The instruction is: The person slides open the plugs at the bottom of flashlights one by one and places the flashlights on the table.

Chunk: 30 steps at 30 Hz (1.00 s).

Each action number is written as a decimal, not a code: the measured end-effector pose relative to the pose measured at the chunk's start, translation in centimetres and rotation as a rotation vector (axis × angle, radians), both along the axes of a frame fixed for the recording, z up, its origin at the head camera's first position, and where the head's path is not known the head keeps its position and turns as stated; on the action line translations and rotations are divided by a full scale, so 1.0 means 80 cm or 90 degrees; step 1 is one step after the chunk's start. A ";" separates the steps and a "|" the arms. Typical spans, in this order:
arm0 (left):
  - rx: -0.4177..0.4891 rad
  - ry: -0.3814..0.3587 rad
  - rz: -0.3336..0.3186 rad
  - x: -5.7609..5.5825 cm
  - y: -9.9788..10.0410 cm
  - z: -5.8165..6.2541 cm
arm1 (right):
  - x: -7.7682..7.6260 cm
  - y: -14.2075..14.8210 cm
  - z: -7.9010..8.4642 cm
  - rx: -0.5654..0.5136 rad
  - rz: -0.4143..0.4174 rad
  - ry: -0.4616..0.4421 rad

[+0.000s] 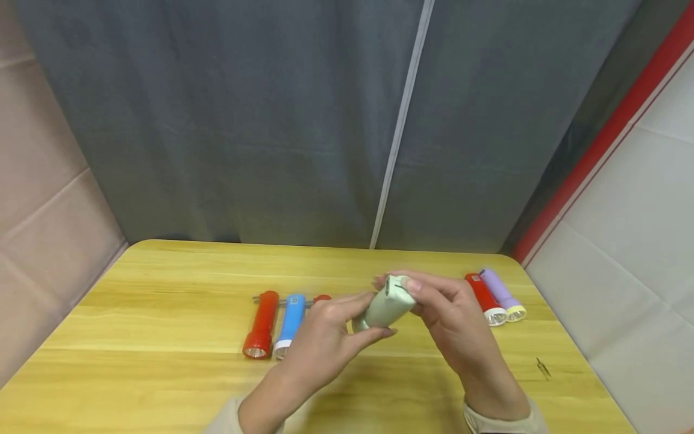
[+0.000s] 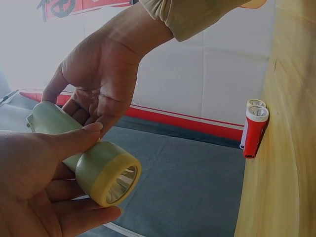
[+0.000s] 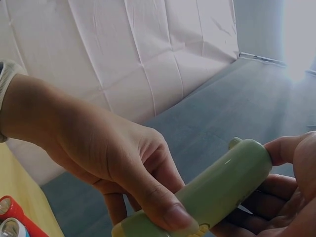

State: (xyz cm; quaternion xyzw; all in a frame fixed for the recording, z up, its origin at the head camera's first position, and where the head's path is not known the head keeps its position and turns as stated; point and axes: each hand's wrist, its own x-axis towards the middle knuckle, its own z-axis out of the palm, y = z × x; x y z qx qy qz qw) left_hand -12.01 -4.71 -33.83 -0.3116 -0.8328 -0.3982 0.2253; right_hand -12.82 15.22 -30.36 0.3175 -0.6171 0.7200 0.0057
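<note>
A pale green flashlight (image 1: 386,306) with a yellow lens rim (image 2: 104,183) is held above the table, tilted. My left hand (image 1: 328,337) grips it near the lens end, thumb along one side and fingers on the other. At the tail end, my right hand (image 1: 455,319) pinches the body, its thumb on the end face near a small slot. In the right wrist view the smooth green body (image 3: 229,180) spans between both hands, a small tab sticking out at the tail.
Left on the wooden table (image 1: 135,337) lie a red flashlight (image 1: 264,322) and a blue flashlight (image 1: 293,319); another red item (image 1: 322,298) is mostly hidden by the left hand. At right lie a red flashlight (image 1: 482,294) and a purple one (image 1: 499,290). A grey curtain (image 1: 244,132) hangs behind.
</note>
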 end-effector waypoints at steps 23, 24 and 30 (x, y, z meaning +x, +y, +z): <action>-0.005 -0.028 0.032 -0.003 0.000 0.000 | -0.006 -0.002 -0.004 0.013 0.004 0.025; -0.006 -0.029 0.033 -0.003 0.000 0.000 | -0.007 -0.002 -0.004 0.012 0.008 0.023; -0.005 -0.031 0.026 -0.004 0.000 0.000 | -0.009 0.000 -0.005 0.005 0.030 0.012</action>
